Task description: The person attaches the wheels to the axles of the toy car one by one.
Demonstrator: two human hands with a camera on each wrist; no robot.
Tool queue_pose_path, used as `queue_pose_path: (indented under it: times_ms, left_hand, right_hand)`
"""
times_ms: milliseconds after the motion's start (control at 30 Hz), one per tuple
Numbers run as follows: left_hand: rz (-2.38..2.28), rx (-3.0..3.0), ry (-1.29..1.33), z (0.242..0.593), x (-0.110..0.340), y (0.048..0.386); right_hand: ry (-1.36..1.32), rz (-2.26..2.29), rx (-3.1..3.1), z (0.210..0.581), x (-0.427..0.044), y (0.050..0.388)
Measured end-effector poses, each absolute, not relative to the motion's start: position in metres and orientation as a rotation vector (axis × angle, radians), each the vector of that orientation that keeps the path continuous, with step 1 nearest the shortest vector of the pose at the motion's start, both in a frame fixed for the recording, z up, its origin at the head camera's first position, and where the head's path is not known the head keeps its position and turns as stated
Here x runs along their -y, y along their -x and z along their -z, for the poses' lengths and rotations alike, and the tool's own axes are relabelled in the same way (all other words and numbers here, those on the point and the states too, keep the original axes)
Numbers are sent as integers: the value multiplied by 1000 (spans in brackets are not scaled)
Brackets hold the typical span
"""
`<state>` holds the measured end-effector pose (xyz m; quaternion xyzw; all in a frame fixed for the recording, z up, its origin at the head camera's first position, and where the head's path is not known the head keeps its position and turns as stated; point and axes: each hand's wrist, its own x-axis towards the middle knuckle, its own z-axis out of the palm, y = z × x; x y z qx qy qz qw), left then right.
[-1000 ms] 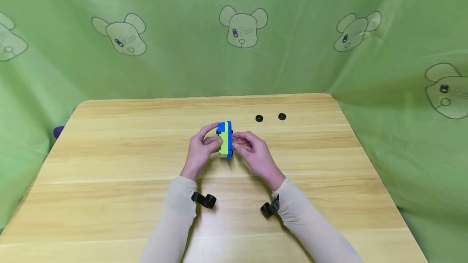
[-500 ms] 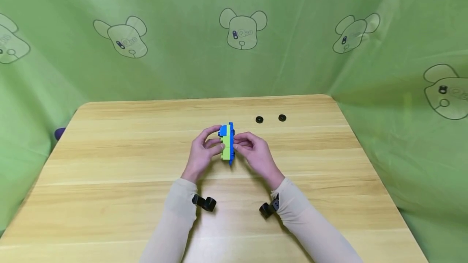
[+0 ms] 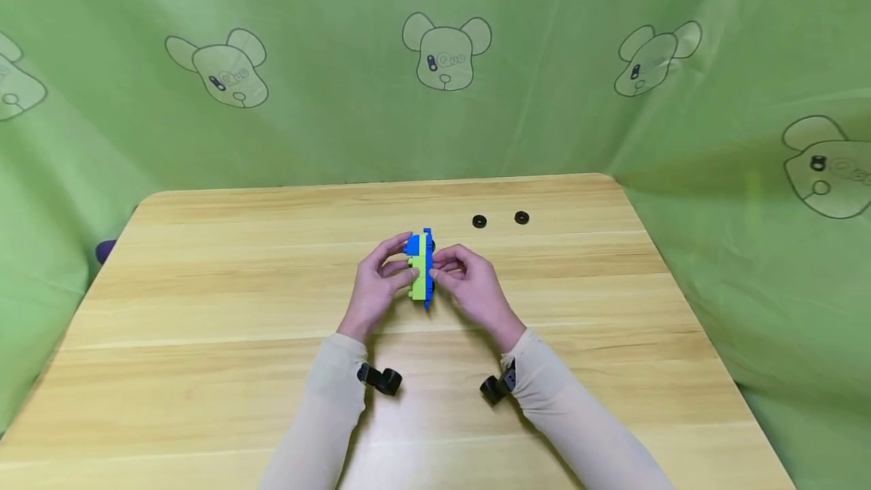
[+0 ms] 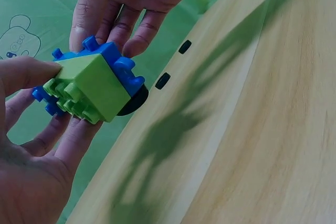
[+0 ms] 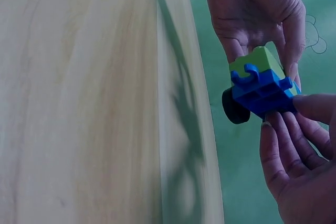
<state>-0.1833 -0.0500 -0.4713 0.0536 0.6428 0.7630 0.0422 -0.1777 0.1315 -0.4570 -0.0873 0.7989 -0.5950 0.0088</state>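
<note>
A toy car (image 3: 419,278) built of lime-green and blue bricks is held up over the table, its blue base facing right. My left hand (image 3: 374,286) grips the green bricks, thumb on one face and fingers around the other side. From the right, my right hand (image 3: 476,286) pinches the blue base (image 5: 262,94), thumb at its edge and fingertips beneath. One black wheel (image 5: 235,106) shows clearly on the car in the right wrist view. In the left wrist view, studs (image 4: 73,100) stick out of the green brick, and the underside is mostly hidden.
Two small black rings (image 3: 479,221), like tyres, lie flat and apart near the far edge of the wooden table (image 3: 238,263). Green cloth (image 3: 327,127) with mouse-head drawings hangs behind and at the sides. Each sleeve carries a black wrist camera (image 3: 389,381).
The toy car has turned slightly more upright, and my left hand has come a little toward me with it. My right hand stays at the base. The view has shifted slightly.
</note>
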Motion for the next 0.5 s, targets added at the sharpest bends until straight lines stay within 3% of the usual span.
queue_pose_path:
  times_ms: [233, 500]
  left_hand:
    - [-2316, -1932, -151, 474, 55, 183]
    - [-2342, -1897, -152, 475, 61, 185]
  right_hand:
    - [328, 1763, -2522, 457, -144, 186]
    - [222, 1592, -2619, 458, -194, 227]
